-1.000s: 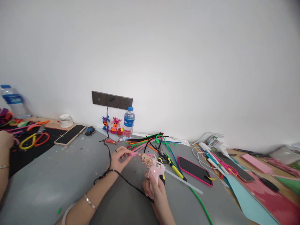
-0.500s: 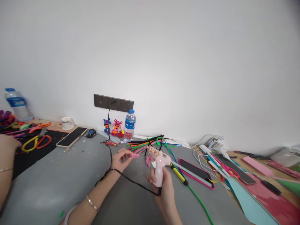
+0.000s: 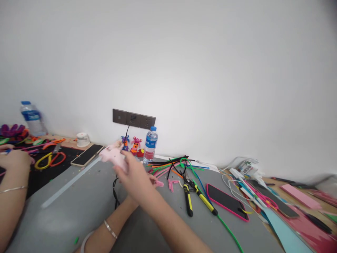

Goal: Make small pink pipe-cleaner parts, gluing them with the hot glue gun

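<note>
A pale pink glue gun (image 3: 112, 154) is in my right hand (image 3: 135, 181), which reaches across my left arm. The gun lies turned sideways, and its long clear glue stick (image 3: 71, 183) sticks out to the lower left. Mostly hidden behind my right forearm, my left hand (image 3: 152, 179) pinches a small pink fuzzy piece (image 3: 159, 183). More pink pieces (image 3: 171, 185) lie just to the right of it. Beyond them is a bunch of coloured pipe cleaners (image 3: 164, 168). Black-and-yellow handled pliers (image 3: 188, 201) rest open on the grey mat (image 3: 163, 225).
Against the wall stand a water bottle (image 3: 151, 144) and two small fuzzy figures (image 3: 135, 146). A pink-edged phone (image 3: 228, 202) lies right; another phone (image 3: 87, 155) and scissors (image 3: 50, 161) lie left. A co-worker's hand (image 3: 17, 160) is at far left. The gun's black cord (image 3: 115, 193) hangs nearby.
My right hand has swung the glue gun leftward over my left arm, turning it so the glue stick points lower left. The pliers have come into full view. The view has shifted slightly left.
</note>
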Demonstrator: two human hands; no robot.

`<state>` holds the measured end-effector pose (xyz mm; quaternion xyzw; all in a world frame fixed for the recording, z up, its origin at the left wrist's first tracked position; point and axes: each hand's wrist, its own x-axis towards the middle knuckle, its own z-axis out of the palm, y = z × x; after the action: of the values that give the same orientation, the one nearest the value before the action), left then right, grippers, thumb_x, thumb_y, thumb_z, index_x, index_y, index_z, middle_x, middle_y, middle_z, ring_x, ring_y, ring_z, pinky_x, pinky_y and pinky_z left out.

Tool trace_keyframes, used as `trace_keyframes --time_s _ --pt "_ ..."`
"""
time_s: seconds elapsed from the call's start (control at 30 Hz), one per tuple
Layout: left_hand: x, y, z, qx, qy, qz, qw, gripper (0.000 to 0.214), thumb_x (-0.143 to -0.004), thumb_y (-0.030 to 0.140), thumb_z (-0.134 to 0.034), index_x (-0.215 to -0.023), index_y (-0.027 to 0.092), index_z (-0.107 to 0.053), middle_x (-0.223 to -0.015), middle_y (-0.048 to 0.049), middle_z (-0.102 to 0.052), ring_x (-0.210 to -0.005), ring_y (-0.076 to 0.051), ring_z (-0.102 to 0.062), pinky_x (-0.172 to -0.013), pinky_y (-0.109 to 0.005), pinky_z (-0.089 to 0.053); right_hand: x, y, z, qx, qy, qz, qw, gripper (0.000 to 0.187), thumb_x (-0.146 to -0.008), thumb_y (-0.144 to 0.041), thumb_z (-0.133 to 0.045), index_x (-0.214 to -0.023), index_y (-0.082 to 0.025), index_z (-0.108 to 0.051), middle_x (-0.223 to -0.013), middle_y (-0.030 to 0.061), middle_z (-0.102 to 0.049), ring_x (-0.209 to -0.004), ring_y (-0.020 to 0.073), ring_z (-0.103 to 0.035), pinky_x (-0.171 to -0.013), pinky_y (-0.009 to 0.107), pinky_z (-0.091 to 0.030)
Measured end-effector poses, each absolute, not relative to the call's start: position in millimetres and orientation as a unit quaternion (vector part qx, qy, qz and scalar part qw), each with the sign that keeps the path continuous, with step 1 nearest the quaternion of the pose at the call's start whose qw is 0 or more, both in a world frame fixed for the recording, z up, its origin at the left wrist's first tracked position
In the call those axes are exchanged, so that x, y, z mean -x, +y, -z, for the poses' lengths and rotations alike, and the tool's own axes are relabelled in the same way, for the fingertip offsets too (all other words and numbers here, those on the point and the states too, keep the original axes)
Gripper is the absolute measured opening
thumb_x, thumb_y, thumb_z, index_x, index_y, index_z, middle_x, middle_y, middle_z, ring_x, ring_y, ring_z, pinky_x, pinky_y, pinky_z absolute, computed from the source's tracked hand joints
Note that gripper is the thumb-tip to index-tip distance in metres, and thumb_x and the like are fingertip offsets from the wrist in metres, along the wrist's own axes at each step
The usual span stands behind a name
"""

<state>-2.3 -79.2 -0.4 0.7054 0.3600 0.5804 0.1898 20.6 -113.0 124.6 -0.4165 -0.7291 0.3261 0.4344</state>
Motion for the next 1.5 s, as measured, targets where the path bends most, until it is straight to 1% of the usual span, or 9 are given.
trace_keyframes --time_s 0.13,0.23,0.37,0.57,0.83,0.97,1.17,1.33,1.5 --pt "7.9 -87.2 -5.0 -0.74 0.355 -0.518 0.241 0.003 -0.074 0.017 -0.071 -0.076 0.018 -0.072 -0.063 -0.0001 -0.066 -0.05 -0.012 -0.057 -0.042 -0.019 -0.04 26.9 -114.8 -102.7 0.437 -0.818 -0.25 0.276 0.066 -0.078 -0.013 -0.061 -0.14 -0.002 -0.039 -0.111 0.0248 -0.067 -0.093 0.0365 -0.068 -0.073 0.044 -0.055" --pt "9.3 -92.4 -11.3 -0.727 0.387 -0.488 0.291 0.003 -0.076 0.018 -0.07 -0.078 0.016 -0.072 -0.069 -0.0021 -0.066 -0.057 -0.012 -0.057 -0.048 -0.019 -0.04 49.1 -116.3 -86.2 0.42 -0.859 -0.219 0.195 0.071 -0.079 -0.012 -0.059 -0.142 0.006 -0.031 -0.113 0.029 -0.066 -0.093 0.0369 -0.07 -0.075 0.043 -0.057" --pt "8.6 -95.7 -16.6 -0.731 0.391 -0.463 0.314 0.006 -0.078 0.016 -0.068 -0.081 0.016 -0.073 -0.073 -0.0028 -0.066 -0.063 -0.014 -0.059 -0.054 -0.02 -0.039 67.3 -116.5 -65.4 0.37 -0.895 -0.194 0.155 0.066 -0.082 -0.015 -0.059 -0.14 0.004 -0.033 -0.118 0.0266 -0.065 -0.099 0.034 -0.069 -0.079 0.041 -0.059" --pt "13.0 -95.2 -18.1 -0.723 0.4 -0.465 0.318 0.005 -0.08 0.017 -0.067 -0.081 0.017 -0.072 -0.074 -0.0019 -0.065 -0.064 -0.014 -0.058 -0.056 -0.021 -0.04 84.4 -116.7 -49.6 0.379 -0.905 -0.15 0.123 0.033 -0.085 -0.014 -0.057 -0.117 -0.008 -0.053 -0.104 0.0173 -0.072 -0.096 0.0302 -0.07 -0.076 0.042 -0.059" --pt "12.7 -95.2 -18.0 -0.732 0.398 -0.475 0.284 0.007 -0.078 0.014 -0.067 -0.08 0.018 -0.072 -0.072 -0.002 -0.065 -0.066 -0.015 -0.059 -0.056 -0.021 -0.039 77.8 -102.7 -52.7 0.453 -0.873 -0.144 0.107 0.024 -0.083 -0.02 -0.064 -0.104 -0.009 -0.064 -0.098 0.0172 -0.073 -0.097 0.0286 -0.068 -0.079 0.039 -0.057" --pt "11.5 -93.5 -14.9 -0.725 0.404 -0.483 0.28 0.007 -0.077 0.015 -0.066 -0.08 0.018 -0.071 -0.071 -0.0022 -0.066 -0.063 -0.014 -0.058 -0.054 -0.021 -0.039 58.6 -105.9 -54.3 0.424 -0.881 -0.148 0.15 0.024 -0.083 -0.022 -0.063 -0.104 -0.012 -0.066 -0.097 0.0148 -0.074 -0.096 0.0284 -0.068 -0.078 0.037 -0.055" --pt "11.3 -82.1 -3.2 -0.702 0.43 -0.495 0.276 0.007 -0.074 0.022 -0.068 -0.08 0.019 -0.07 -0.066 -0.0006 -0.063 -0.056 -0.015 -0.057 -0.05 -0.023 -0.041 -13.5 -116.5 -72.8 0.412 -0.811 -0.165 0.381 0.025 -0.082 -0.017 -0.063 -0.106 -0.023 -0.067 -0.106 0.0057 -0.073 -0.103 0.0248 -0.063 -0.093 0.038 -0.047" --pt "12.4 -84.4 -7.4 -0.707 0.426 -0.484 0.291 0.009 -0.077 0.025 -0.065 -0.081 0.02 -0.071 -0.066 0.0002 -0.063 -0.059 -0.016 -0.058 -0.051 -0.023 -0.041 -127.5 -90.3 -102.2 0.421 -0.742 -0.167 0.495 0.02 -0.088 -0.02 -0.049 -0.097 -0.017 -0.067 -0.093 0.0079 -0.072 -0.086 0.0197 -0.066 -0.079 0.03 -0.05" --pt "12.3 -90.0 -14.5 -0.715 0.428 -0.467 0.298 0.012 -0.08 0.026 -0.063 -0.08 0.018 -0.071 -0.069 -0.0014 -0.064 -0.06 -0.015 -0.058 -0.051 -0.021 -0.039 -223.2 -63.5 -84.2 0.566 -0.71 -0.156 0.388 0.02 -0.085 -0.024 -0.05 -0.088 -0.017 -0.069 -0.084 0.0071 -0.074 -0.075 0.0205 -0.065 -0.072 0.03 -0.049"
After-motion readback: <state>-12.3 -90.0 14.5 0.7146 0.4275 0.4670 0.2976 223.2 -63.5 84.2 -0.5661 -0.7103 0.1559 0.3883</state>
